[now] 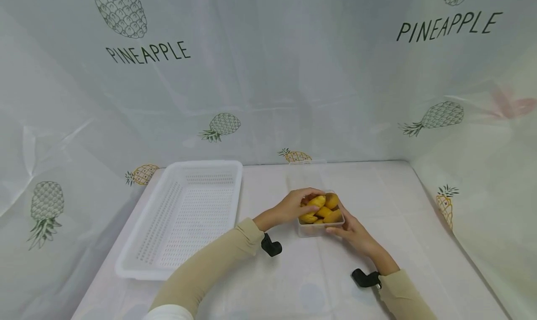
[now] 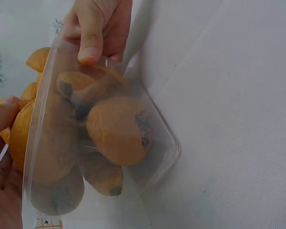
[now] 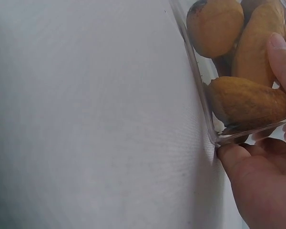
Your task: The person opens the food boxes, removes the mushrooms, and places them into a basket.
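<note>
A clear plastic box stands on the table, filled with several yellow fruits. Some are rounded; others are short and banana-shaped with dark tips, such as the banana-like fruit seen through the wall. My left hand reaches over the box's left side and grips a yellow fruit at the top of the pile, its thumb across the front. From the right, my right hand holds the box by its right side and front corner. The box partly hides that hand's fingers.
A large white perforated basket sits on the left of the table. Behind the box a see-through panel, perhaps its lid, is faintly visible. Pineapple-printed plastic sheeting stands at the back and sides.
</note>
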A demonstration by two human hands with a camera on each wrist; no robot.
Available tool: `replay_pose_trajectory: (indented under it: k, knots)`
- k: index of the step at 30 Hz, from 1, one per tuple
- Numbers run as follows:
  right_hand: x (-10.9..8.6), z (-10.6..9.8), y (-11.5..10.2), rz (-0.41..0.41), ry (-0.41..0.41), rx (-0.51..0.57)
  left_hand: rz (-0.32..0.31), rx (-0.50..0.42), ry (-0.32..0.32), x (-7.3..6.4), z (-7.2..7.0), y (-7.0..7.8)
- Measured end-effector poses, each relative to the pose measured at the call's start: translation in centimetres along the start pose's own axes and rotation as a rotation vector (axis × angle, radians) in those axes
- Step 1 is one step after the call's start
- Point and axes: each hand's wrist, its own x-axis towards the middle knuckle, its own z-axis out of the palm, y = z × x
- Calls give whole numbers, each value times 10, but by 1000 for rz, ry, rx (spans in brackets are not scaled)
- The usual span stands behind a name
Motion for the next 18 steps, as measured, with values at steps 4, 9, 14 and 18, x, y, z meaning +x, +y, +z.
replay_pose_trajectory:
  k: [4, 9, 14, 18]
  knots:
    - [0, 0, 0, 18, 12, -33, 23, 0, -6, 1, -1, -2]
    - [0, 0, -1, 6, 7, -30, 12, -37, 11, 0, -2, -2]
    - [0, 0, -3, -16, -9, -9, -4, -78, 35, 2, -2, -1]
    - [0, 0, -4, -21, -11, -13, 22, -110, 57, 6, -5, 6]
